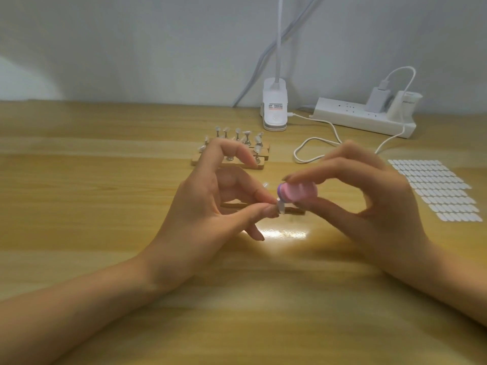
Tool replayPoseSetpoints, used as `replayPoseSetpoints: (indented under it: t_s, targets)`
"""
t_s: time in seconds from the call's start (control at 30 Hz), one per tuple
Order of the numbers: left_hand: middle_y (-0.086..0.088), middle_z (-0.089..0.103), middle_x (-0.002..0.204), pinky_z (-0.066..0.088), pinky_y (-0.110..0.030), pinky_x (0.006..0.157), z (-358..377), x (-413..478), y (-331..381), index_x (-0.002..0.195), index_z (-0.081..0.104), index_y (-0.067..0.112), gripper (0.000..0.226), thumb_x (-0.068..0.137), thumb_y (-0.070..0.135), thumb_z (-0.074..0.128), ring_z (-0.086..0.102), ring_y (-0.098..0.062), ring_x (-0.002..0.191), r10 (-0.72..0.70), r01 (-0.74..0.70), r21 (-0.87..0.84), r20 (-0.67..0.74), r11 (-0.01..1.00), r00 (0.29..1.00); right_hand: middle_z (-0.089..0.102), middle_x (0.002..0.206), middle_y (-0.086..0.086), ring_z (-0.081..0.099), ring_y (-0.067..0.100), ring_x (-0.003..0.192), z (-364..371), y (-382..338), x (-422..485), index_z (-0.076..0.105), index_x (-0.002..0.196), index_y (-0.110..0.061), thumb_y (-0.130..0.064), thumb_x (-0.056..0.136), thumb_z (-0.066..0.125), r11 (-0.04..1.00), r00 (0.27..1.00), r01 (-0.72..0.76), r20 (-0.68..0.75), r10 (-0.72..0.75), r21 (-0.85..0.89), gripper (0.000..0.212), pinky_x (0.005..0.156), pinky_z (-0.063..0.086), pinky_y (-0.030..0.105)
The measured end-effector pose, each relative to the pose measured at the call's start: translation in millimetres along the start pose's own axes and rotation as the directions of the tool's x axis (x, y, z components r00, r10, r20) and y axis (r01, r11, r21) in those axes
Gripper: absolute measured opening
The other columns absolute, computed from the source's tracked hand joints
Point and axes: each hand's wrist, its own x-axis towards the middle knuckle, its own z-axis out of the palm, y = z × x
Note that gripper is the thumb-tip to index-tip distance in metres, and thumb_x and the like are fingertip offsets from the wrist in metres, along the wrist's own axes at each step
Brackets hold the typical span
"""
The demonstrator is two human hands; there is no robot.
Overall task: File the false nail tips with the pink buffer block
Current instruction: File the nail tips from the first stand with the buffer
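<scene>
Wooden table [105, 180] by a pale wall [131, 48], pink buffer block [297, 192] touching nail tip [281, 206].

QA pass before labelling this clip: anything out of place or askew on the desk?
Minor only. What looks like a loose nail tip lies on the table apart from the wooden stands, just behind the pink buffer block. The stands sit bunched, not in line. No spill or damage visible.

Curled fingers [259, 195]: left hand [208, 214], right hand [374, 204]
</scene>
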Motion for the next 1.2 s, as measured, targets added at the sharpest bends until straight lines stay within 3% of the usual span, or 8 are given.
replayPoseSetpoints:
  t_s: [0.13, 0.33, 0.43, 0.57, 0.73, 0.93, 1.1, 1.2]
  targets:
    - [-0.003, 0.072, 0.079, 0.057, -0.028, 0.055, 0.4, 0.5, 0.1, 0.105, 0.049, 0.022, 0.042, 0.077, 0.010, 0.078, 0.071, -0.018, 0.072, 0.005, -0.005, 0.005, 0.015, 1.000, 1.000, 0.063, 0.087, -0.001, 0.060, 0.017, 0.084, 2.4, -2.1, -2.1, 0.071, 0.102, -0.027, -0.028, 0.087, 0.072, 0.997, 0.997, 0.064, 0.044, -0.063, -0.031, 0.015, 0.077, 0.047, 0.043]
    - [-0.006, 0.072, 0.077, 0.058, -0.028, 0.058, 0.5, -0.7, -0.2, 0.102, 0.051, 0.026, 0.047, 0.076, 0.000, 0.081, 0.071, -0.017, 0.070, 0.019, -0.019, 0.072, 0.003, 0.997, 1.000, 0.062, 0.089, -0.001, 0.054, 0.018, 0.089, -0.2, 1.4, 0.5, 0.067, 0.104, -0.029, -0.030, 0.088, 0.070, 0.998, 0.999, 0.008, -0.038, -0.011, -0.069, 0.016, 0.085, 0.041, 0.034]
    - [-0.007, 0.072, 0.077, 0.059, -0.029, 0.058, 1.5, -0.9, -0.2, 0.101, 0.052, 0.027, 0.046, 0.077, 0.002, 0.081, 0.073, -0.023, 0.075, 0.014, -0.014, 0.080, 0.002, 0.997, 1.000, 0.066, 0.091, 0.000, 0.056, 0.021, 0.090, -2.9, 5.2, 1.1, 0.067, 0.104, -0.027, -0.028, 0.088, 0.070, 0.998, 0.999, -0.035, -0.035, 0.034, -0.056, 0.017, 0.082, 0.045, 0.041]
    - [-0.002, 0.071, 0.075, 0.059, -0.030, 0.058, 1.2, 0.3, 1.3, 0.104, 0.049, 0.021, 0.045, 0.076, 0.010, 0.082, 0.072, -0.020, 0.071, -0.010, 0.009, 0.030, 0.014, 1.000, 1.000, 0.064, 0.092, -0.002, 0.058, 0.020, 0.090, 0.1, 1.3, 0.6, 0.066, 0.105, -0.030, -0.030, 0.088, 0.069, 1.000, 1.000, 0.010, 0.010, -0.010, 0.009, 0.017, 0.081, 0.046, 0.041]
    - [-0.009, 0.073, 0.081, 0.057, -0.028, 0.057, 0.9, -0.2, 1.0, 0.102, 0.043, 0.018, 0.044, 0.079, -0.001, 0.075, 0.075, -0.026, 0.076, -0.053, 0.054, -0.035, 0.021, 0.998, 0.998, 0.064, 0.089, 0.000, 0.056, 0.020, 0.089, -3.1, 3.8, 2.5, 0.066, 0.103, -0.028, -0.029, 0.088, 0.070, 0.997, 1.000, -0.009, -0.016, 0.008, -0.073, 0.016, 0.082, 0.044, 0.041]
    - [-0.008, 0.072, 0.083, 0.058, -0.028, 0.056, 0.9, 1.2, 0.9, 0.100, 0.041, 0.015, 0.040, 0.081, 0.003, 0.074, 0.074, -0.027, 0.076, -0.065, 0.067, -0.067, 0.029, 0.996, 0.997, 0.063, 0.088, -0.001, 0.056, 0.023, 0.085, 0.4, 0.0, 1.7, 0.065, 0.103, -0.029, -0.030, 0.088, 0.069, 0.995, 0.999, 0.049, 0.003, -0.049, -0.087, 0.015, 0.083, 0.039, 0.035]
    - [-0.007, 0.072, 0.083, 0.058, -0.028, 0.057, 1.5, 0.4, 0.4, 0.099, 0.042, 0.016, 0.038, 0.081, -0.001, 0.071, 0.073, -0.022, 0.074, -0.063, 0.065, -0.059, 0.037, 0.996, 0.997, 0.062, 0.086, -0.003, 0.056, 0.020, 0.082, 2.3, -2.9, 0.0, 0.067, 0.102, -0.030, -0.030, 0.087, 0.071, 0.987, 0.995, 0.104, 0.011, -0.104, -0.118, 0.015, 0.081, 0.040, 0.038]
    - [-0.009, 0.072, 0.082, 0.058, -0.028, 0.057, 1.4, 0.9, 1.2, 0.098, 0.040, 0.015, 0.041, 0.079, 0.004, 0.075, 0.075, -0.025, 0.075, -0.070, 0.072, -0.067, 0.034, 0.995, 0.997, 0.063, 0.088, -0.004, 0.053, 0.018, 0.086, 0.6, -1.9, 2.1, 0.066, 0.102, -0.030, -0.031, 0.088, 0.068, 0.992, 0.999, 0.050, -0.016, -0.052, -0.115, 0.014, 0.084, 0.040, 0.035]
